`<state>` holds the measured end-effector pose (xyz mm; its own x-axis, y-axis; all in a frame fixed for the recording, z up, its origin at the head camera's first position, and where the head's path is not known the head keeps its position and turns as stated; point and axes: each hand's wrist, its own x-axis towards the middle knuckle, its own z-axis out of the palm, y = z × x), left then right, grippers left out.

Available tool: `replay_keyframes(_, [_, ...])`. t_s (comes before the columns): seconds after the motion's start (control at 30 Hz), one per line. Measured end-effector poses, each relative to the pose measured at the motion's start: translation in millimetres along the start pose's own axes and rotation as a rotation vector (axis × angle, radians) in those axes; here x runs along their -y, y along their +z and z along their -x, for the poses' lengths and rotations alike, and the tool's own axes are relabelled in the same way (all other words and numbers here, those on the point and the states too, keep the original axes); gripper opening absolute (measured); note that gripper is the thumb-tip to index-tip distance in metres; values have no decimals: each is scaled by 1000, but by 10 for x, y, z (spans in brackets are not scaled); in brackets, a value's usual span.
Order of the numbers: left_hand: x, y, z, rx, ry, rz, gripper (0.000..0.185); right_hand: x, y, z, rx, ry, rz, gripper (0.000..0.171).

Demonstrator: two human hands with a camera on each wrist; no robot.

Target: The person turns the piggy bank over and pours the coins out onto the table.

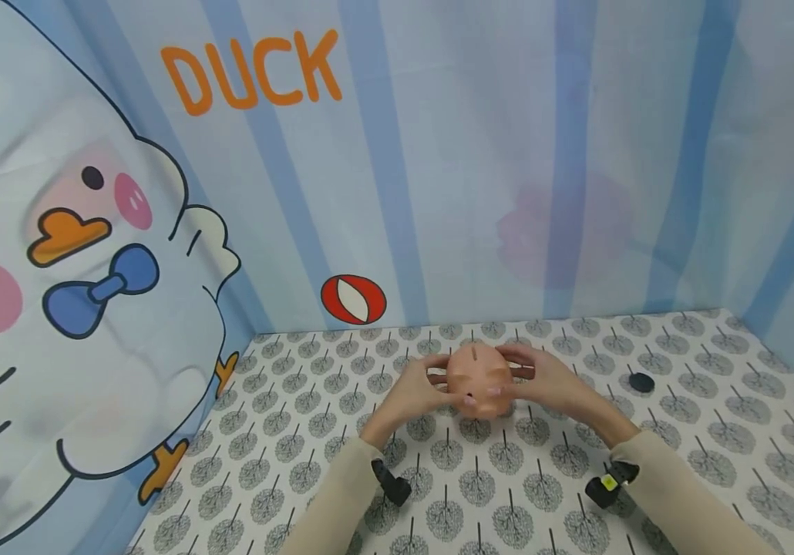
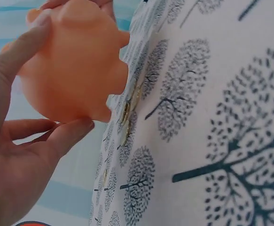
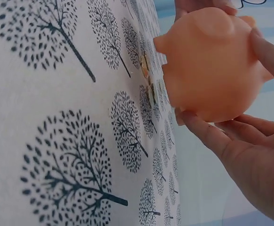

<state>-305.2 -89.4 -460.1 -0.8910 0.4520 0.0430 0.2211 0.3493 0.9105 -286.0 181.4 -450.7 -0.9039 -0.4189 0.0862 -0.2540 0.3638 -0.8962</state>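
Holding piggy bank [image 1: 480, 379] above coins [image 3: 149, 89], both hands.

A cloth [image 1: 688, 432] printed with grey trees covers the table. A small black disc [image 1: 641, 381] lies on the cloth toward its far right, and a few coins [image 3: 148, 80] lie together on the cloth near its middle. Behind the cloth hangs a striped blue backdrop [image 1: 480, 154] with the orange word DUCK [image 1: 251, 71], a red-and-white ball [image 1: 353, 300] just above the cloth's far edge, and a cartoon duck [image 1: 78, 308] to the cloth's left.
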Motion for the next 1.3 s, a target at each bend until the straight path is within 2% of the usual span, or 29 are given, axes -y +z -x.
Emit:
replay_keyframes(0.2, [11,40,4,10,46,-23,86,1,7,26,0,-14,12,93])
replay_keyframes(0.37, [-26,50,33,-33,80,-33,93,13,16,54,-29,-22,1,93])
replay_keyframes(0.43, [-41,33,29,-41,83,-53,95,15,15,47,-44,-26,17,92])
replay_keyframes(0.57, [-52,-16,-14,-3,64,-99,93,13,3,9,-34,-7,56,91])
replay_keyframes(0.8, [-18,22,-20,-19,50,-92,97,-42,26,0,-20,20,60,93])
replay_keyframes(1.07, [8,51,-3,-57,130,-59,101,-29,46,37,-42,-56,-7,96])
replay_keyframes(1.3, [0,43,-19,-40,107,-53,104,-25,48,42,-42,-50,14,90])
